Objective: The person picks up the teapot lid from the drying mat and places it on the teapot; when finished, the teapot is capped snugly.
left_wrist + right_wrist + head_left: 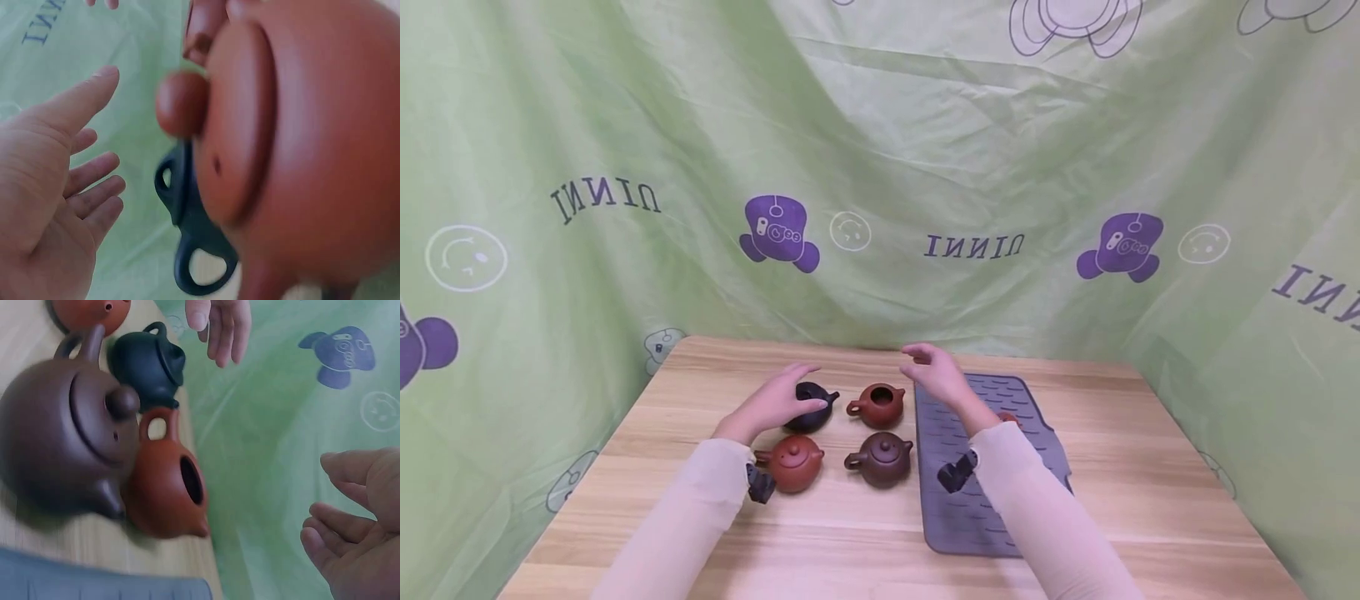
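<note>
My left hand (775, 404) hovers over the black teapot (817, 407) and hides part of it in the head view. Its fingers are extended, thumb apart, with nothing between them. My right hand (938, 375) is raised beyond the mat's far left corner, fingers slightly bent and holding nothing. Between the hands stands a reddish-brown teapot (882, 407) without its lid, its round opening showing in the right wrist view. Nearer to me are a lidded red teapot (796, 463) and a lidded dark brown teapot (883, 460). The red one looms large in the left wrist view.
A grey ridged mat (955, 521) lies right of the teapots, under my right forearm. On it a small red object (1009, 418) is mostly hidden by the sleeve. The wooden table (835, 550) ends at a green printed curtain (880, 167).
</note>
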Action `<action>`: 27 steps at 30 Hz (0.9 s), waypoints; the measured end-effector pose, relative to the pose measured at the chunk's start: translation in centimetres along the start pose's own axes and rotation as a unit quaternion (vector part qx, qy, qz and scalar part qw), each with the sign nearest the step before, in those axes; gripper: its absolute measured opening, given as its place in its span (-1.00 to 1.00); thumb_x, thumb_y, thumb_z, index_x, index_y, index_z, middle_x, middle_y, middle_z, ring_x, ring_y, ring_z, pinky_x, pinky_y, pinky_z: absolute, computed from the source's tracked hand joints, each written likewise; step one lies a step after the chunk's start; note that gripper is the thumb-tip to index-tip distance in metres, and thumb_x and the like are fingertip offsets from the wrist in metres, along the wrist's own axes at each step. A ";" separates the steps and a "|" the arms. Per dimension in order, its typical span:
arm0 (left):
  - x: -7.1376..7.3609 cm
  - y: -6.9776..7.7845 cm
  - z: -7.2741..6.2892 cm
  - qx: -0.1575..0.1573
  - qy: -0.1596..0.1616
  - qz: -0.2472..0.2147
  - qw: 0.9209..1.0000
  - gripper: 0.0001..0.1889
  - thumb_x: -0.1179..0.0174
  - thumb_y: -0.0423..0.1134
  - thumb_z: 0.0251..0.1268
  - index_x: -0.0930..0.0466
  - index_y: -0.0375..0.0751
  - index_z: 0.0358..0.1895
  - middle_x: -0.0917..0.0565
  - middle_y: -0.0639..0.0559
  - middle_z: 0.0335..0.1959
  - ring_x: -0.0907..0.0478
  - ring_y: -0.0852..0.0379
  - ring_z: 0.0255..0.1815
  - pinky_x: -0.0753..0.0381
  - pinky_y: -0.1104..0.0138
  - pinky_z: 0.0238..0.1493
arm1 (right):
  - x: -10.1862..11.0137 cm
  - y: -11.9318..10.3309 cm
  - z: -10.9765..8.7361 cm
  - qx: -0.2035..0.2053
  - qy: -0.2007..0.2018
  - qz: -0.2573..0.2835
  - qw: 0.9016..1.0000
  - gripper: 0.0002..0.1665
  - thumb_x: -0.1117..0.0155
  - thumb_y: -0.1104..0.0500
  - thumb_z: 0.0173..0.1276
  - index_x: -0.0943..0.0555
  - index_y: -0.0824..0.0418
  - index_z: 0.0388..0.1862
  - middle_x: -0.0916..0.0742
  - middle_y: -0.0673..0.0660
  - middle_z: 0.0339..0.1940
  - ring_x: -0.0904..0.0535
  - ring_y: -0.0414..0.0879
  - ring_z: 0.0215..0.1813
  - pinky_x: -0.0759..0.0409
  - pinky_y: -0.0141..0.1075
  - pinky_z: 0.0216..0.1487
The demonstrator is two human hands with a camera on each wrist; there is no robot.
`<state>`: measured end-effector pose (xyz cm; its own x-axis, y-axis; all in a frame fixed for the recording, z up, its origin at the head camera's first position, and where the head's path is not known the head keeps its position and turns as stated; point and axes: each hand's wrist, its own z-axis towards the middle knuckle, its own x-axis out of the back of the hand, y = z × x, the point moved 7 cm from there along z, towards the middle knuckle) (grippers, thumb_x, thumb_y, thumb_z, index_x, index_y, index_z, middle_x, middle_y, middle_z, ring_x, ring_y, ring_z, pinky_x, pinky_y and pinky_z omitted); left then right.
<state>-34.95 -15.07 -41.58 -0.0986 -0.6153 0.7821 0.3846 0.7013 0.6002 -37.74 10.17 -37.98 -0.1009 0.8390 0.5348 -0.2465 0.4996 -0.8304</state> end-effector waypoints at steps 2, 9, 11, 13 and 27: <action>-0.2 0.7 0.2 -0.008 -0.002 0.005 1.000 -0.28 -0.36 -0.14 0.23 -0.31 -0.40 0.37 -0.36 -0.33 0.34 -0.26 -0.27 0.36 -0.19 -0.07 0.35 | 1.0 0.3 -0.5 0.003 0.004 -0.012 1.000 -0.55 -0.31 0.26 0.33 -0.56 0.36 0.18 -0.61 0.31 0.17 -0.48 0.20 0.23 -0.47 -0.03 0.19; -1.2 2.3 1.3 -0.020 -0.014 0.036 0.999 -0.29 -0.34 -0.08 0.24 -0.33 -0.37 0.37 -0.39 -0.29 0.32 -0.30 -0.22 0.34 -0.24 0.00 0.34 | 4.2 2.6 -2.5 -0.038 0.016 -0.035 0.999 -0.51 -0.31 0.21 0.36 -0.53 0.28 0.25 -0.57 0.31 0.23 -0.48 0.20 0.24 -0.50 0.02 0.14; -1.6 2.7 1.6 -0.018 -0.019 0.043 0.999 -0.30 -0.34 -0.09 0.24 -0.34 -0.35 0.37 -0.38 -0.28 0.32 -0.30 -0.20 0.34 -0.25 0.01 0.34 | 5.0 3.4 -3.1 -0.051 0.023 -0.031 0.998 -0.51 -0.30 0.22 0.36 -0.53 0.26 0.26 -0.56 0.30 0.25 -0.47 0.19 0.24 -0.48 0.02 0.16; -2.0 3.0 2.0 -0.014 -0.026 0.047 0.998 -0.30 -0.34 -0.08 0.25 -0.34 -0.35 0.37 -0.38 -0.27 0.33 -0.29 -0.19 0.35 -0.25 0.02 0.34 | 5.7 4.3 -3.7 -0.061 0.031 -0.028 0.997 -0.51 -0.30 0.24 0.36 -0.52 0.28 0.26 -0.56 0.30 0.25 -0.47 0.20 0.23 -0.46 0.02 0.19; -5.5 3.9 4.2 0.004 -0.059 0.024 0.998 -0.34 -0.36 -0.17 0.23 -0.37 -0.41 0.32 -0.45 -0.29 0.27 -0.39 -0.18 0.27 -0.35 0.07 0.28 | 9.5 9.8 -6.5 -0.089 0.055 -0.104 0.989 -0.53 -0.25 0.19 0.38 -0.52 0.34 0.23 -0.56 0.41 0.20 -0.45 0.28 0.24 -0.32 0.13 0.26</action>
<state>-36.76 -7.48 -42.84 -0.1881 -0.5338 0.8244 0.3845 0.7324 0.5619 -34.85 24.43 -42.00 0.0416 0.7272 0.6851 -0.0757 0.6860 -0.7236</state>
